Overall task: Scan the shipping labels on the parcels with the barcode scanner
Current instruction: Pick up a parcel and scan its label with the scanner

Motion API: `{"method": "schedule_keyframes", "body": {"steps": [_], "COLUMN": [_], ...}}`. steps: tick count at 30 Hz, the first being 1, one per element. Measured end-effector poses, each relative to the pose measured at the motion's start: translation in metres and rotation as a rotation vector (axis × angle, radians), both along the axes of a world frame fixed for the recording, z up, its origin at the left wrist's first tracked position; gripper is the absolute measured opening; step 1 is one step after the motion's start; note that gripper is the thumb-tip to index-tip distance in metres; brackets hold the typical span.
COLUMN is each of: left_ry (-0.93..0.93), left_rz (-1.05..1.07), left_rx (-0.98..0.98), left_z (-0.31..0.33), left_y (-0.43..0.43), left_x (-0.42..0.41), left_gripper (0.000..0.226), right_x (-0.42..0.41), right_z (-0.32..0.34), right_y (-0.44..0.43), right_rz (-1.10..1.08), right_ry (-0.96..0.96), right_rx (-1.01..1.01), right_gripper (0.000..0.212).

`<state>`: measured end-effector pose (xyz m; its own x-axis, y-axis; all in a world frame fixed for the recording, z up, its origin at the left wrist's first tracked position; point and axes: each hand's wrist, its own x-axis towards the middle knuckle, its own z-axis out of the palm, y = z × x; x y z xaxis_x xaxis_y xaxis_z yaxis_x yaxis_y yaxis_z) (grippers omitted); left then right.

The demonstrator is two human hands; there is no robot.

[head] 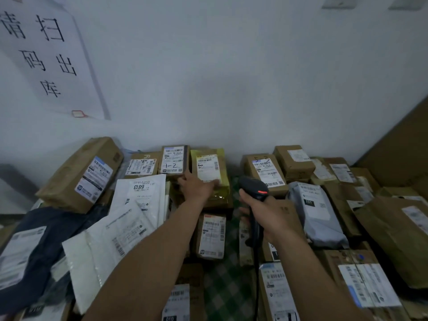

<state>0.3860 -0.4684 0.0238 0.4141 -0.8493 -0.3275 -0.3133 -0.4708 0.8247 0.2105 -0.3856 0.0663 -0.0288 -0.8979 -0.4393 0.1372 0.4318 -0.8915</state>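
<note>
Head view of the scanning station. We see a pale wall (231, 66) carrying a large printed notice (46, 54) at upper left, and below it a dense spread of parcels (212, 235) lying edge to edge and partly overlapping on a green checked cloth (222, 281); we cannot tell whether a table or the floor lies beneath. The bulkiest items are a tilted brown box (78, 174) at left, a dark bag (46, 232) in front of it, a white mailer (141, 195) beside them and a grey mailer (317, 216) at right.

Against the wall, near the middle, the yellow parcel (213, 172) stands upright just beside a box marked "1-2" (173, 161). The left hand (196, 187) reaches forward and rests on its lower front, fingers laid flat across the bottom edge of its shipping label (207, 166), so this grip reads as released, steadying rather than clasping. The right hand (266, 214) has its grip wrapped around the handle of the barcode scanner (252, 188), held above the cloth with its head turned toward the yellow parcel and a small red light showing on top; no beam is visible on the label.

We judge the task to be in mid-course: one parcel is being presented for scanning, nothing here marks which labels are already read, and many labelled parcels on both sides appear to remain
</note>
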Motion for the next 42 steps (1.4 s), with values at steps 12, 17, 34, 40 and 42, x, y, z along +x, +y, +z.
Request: {"method": "schedule_keyframes", "body": {"steps": [12,17,34,40,42], "left_ry": [0.207,0.151,0.427,0.391,0.310], "left_rz": [-0.123,-0.120,-0.298,-0.404,-0.399], "left_rx": [-0.213,-0.162,-0.327,-0.430,-0.497], "left_z": [-0.075,-0.025,0.064,0.083,0.089], "left_y": [0.033,0.070,0.235,0.265,0.272], "left_x": [-0.007,-0.019,0.034,0.063,0.069], "left_gripper": [0.108,0.109,0.080,0.106,0.106], "right_x": [0.031,0.030,0.044,0.054,0.059], "right_z": [-0.034,-0.014,0.107,0.131,0.138], "right_y": [-0.028,-0.012,0.168,0.211,0.222], "right_rz": [-0.037,-0.088,-0.011,0.043,0.063], "right_ry": [-0.075,-0.029,0.044,-0.009,0.019], "right_rx": [0.024,-0.087,-0.280,-0.308,-0.322], "right_gripper": [0.015,0.014,0.020,0.024,0.026]}}
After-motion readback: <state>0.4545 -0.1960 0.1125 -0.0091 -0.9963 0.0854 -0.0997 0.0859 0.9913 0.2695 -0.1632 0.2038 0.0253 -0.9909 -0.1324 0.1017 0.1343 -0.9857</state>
